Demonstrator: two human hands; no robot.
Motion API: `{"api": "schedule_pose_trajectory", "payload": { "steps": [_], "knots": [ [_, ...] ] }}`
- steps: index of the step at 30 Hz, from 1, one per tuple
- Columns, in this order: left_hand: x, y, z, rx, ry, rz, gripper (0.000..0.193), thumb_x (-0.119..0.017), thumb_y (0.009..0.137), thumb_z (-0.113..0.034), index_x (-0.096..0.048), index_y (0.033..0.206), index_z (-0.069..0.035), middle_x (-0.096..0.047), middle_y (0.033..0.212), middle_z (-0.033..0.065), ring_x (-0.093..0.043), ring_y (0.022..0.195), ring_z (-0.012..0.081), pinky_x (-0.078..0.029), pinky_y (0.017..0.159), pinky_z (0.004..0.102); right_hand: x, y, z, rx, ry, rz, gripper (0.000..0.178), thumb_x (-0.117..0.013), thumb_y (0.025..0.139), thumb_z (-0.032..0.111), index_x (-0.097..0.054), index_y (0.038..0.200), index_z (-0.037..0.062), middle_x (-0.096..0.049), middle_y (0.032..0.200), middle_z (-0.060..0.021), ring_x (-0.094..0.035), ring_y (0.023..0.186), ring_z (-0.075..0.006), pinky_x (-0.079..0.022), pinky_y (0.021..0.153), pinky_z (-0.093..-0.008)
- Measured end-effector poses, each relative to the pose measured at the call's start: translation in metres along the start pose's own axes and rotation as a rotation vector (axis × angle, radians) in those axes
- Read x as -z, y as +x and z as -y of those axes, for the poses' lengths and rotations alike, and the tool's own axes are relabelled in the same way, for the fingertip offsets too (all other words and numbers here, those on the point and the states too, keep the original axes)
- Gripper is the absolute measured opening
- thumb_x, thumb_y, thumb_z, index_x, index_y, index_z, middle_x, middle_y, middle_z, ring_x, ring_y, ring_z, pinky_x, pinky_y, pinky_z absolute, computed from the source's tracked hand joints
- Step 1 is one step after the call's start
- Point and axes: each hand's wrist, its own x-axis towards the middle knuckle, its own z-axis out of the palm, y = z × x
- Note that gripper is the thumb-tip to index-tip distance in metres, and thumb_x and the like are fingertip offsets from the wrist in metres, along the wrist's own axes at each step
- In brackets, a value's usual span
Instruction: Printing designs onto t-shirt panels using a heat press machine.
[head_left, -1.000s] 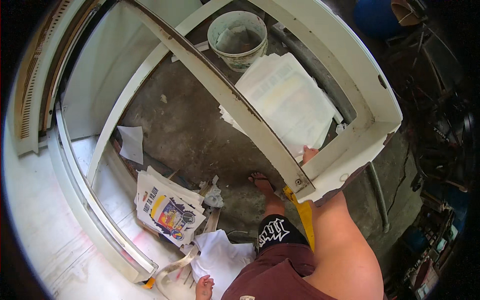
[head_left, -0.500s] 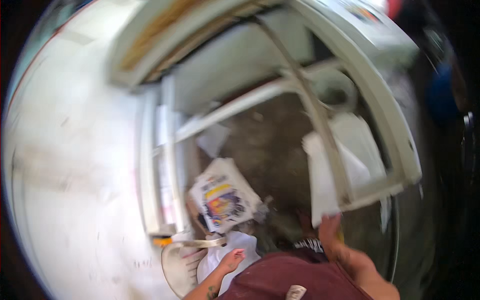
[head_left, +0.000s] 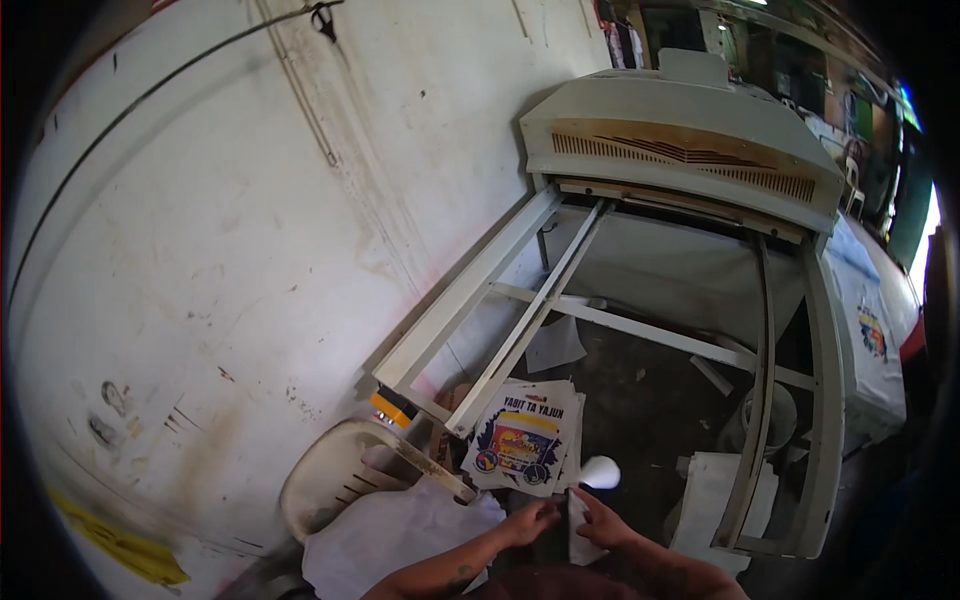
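By edge of printed stack [head_left: 520, 435], white sheet [head_left: 578, 543] in right fingers [head_left: 594, 514], open floor [head_left: 640, 430].

Your right hand [head_left: 604, 524] grips a white sheet [head_left: 581, 547]; your left hand [head_left: 531, 523], loosely curled, is beside it, near stacked printed sheets [head_left: 522, 440]

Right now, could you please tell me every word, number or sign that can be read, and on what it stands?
Top printed sheet: large dark lettering above a colourful picture, which I won't copy out; smaller print unreadable.
White surface at far right: colourful print, too small to read.
Held white paper: no lettering visible.
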Motion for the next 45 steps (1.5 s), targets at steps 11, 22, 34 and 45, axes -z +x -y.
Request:
{"api": "schedule_pose_trajectory", "payload": {
  "steps": [11,22,34,45],
  "knots": [
    [0.152,-0.055,-0.021,-0.226,-0.413,-0.308,0.085,-0.028,0.088,-0.066,-0.010,0.146,-0.007,-0.021,0.148,0.0099,-0.021,0.136,0.0227,-0.022,0.107,0.0380,-0.046,-0.002,0.182,0.202,0.221,0.682,0.081,-0.053,0.075,-0.003,-0.018,0.147,0.0105,-0.052,0.123,-0.0072,-0.048,0.110,-0.0122,-0.037,0.096,-0.0283],
    [0.096,-0.129,-0.074,0.177,-0.804,-0.449,0.061,-0.045,0.092,-0.051,-0.036,0.134,-0.010,-0.038,0.134,0.0107,-0.042,0.120,0.0250,-0.034,0.098,0.0371,-0.095,0.006,0.167,0.251,0.323,0.111,0.058,-0.058,0.088,0.008,-0.031,0.138,-0.0013,-0.054,0.090,-0.0026,-0.051,0.082,-0.0085,-0.043,0.073,-0.0221],
    [0.125,-0.157,-0.062,0.029,-0.645,-0.553,0.033,-0.050,0.094,-0.028,-0.057,0.109,0.001,-0.063,0.096,0.0077,-0.058,0.086,0.0135,-0.046,0.079,0.0280,-0.159,0.001,0.155,0.263,0.122,0.133,0.036,-0.060,0.088,0.015,-0.052,0.117,-0.0033,-0.063,0.103,-0.0097,-0.058,0.096,-0.0126,-0.046,0.083,-0.0290],
    [0.153,-0.169,-0.068,0.204,-0.065,-0.498,0.031,-0.051,0.093,-0.021,-0.055,0.112,0.002,-0.064,0.098,0.0163,-0.061,0.088,0.0222,-0.045,0.081,0.0311,-0.070,0.029,0.163,0.151,0.781,-0.013,0.026,-0.058,0.087,0.012,-0.052,0.111,0.0049,-0.061,0.106,-0.0050,-0.058,0.095,-0.0149,-0.046,0.082,-0.0324]
  ]
}}
